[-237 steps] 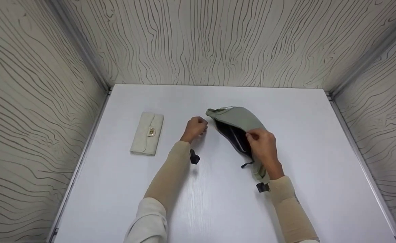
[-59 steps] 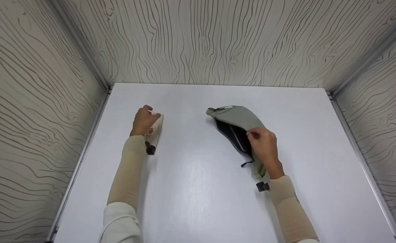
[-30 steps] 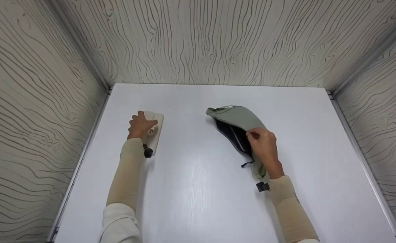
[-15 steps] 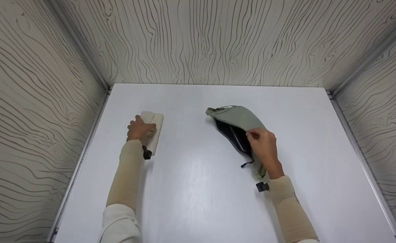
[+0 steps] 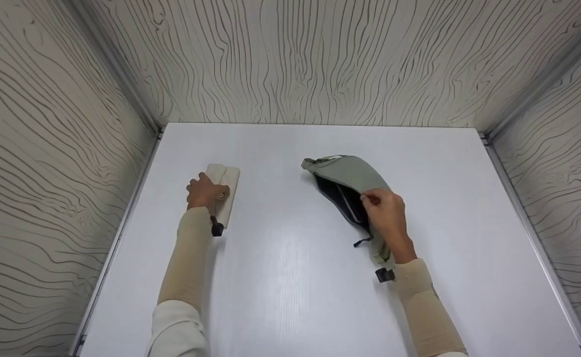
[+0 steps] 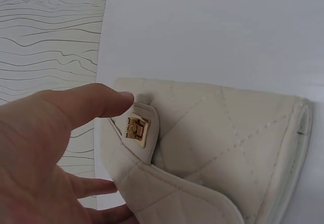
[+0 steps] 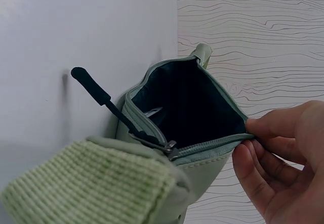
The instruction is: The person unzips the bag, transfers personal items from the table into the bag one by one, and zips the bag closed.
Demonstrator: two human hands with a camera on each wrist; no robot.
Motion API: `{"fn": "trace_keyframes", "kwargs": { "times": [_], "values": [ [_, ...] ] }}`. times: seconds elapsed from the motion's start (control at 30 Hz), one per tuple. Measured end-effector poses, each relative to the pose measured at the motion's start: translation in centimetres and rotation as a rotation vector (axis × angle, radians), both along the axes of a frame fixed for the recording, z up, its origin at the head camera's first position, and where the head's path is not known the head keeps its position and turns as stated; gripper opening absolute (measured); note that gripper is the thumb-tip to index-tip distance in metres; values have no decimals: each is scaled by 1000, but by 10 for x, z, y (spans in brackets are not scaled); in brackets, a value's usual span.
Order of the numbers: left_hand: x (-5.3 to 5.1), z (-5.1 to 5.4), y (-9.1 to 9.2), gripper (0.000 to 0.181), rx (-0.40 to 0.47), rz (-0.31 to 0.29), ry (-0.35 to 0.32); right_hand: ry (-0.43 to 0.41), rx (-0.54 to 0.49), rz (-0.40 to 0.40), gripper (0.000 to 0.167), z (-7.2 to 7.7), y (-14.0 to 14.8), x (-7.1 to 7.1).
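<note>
A cream quilted wallet (image 5: 229, 198) with a gold clasp (image 6: 136, 129) lies on the left part of the table. My left hand (image 5: 204, 191) grips it across its left long edge. In the left wrist view the thumb lies by the clasp, while the other fingertips reach the edge and are partly hidden behind it. To the right is a sage-green waist bag (image 5: 352, 171), unzipped, its dark inside showing. My right hand (image 5: 385, 207) pinches the rim of its opening between thumb and fingers. A black zipper pull (image 7: 91, 86) sticks out at the near end.
Both things rest on a white table (image 5: 280, 277) enclosed by wood-grain patterned panels (image 5: 290, 59) at the back and sides. A woven green strap (image 7: 91, 183) hangs at the bag's near end. Small black cameras are worn at both wrists.
My left hand has moved from beside the bag to the wallet, hovered over it, then settled with its thumb over the clasp. The right hand keeps its pinch on the bag's rim.
</note>
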State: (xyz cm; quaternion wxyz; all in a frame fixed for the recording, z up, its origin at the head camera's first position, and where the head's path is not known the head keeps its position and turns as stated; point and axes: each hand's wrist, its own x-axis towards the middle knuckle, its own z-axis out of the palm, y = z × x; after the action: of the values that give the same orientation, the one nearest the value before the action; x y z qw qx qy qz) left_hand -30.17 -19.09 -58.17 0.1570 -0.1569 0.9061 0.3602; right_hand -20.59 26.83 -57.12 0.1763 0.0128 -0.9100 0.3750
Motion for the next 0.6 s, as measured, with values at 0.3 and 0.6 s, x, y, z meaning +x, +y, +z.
{"fn": "trace_keyframes", "kwargs": {
  "times": [0.3,0.6],
  "values": [
    [-2,-7,1,82,-23,58,18,12,0,5,10,0,0,1],
    [0,-9,2,76,-38,57,63,15,0,4,10,-1,0,1]
  ]
}}
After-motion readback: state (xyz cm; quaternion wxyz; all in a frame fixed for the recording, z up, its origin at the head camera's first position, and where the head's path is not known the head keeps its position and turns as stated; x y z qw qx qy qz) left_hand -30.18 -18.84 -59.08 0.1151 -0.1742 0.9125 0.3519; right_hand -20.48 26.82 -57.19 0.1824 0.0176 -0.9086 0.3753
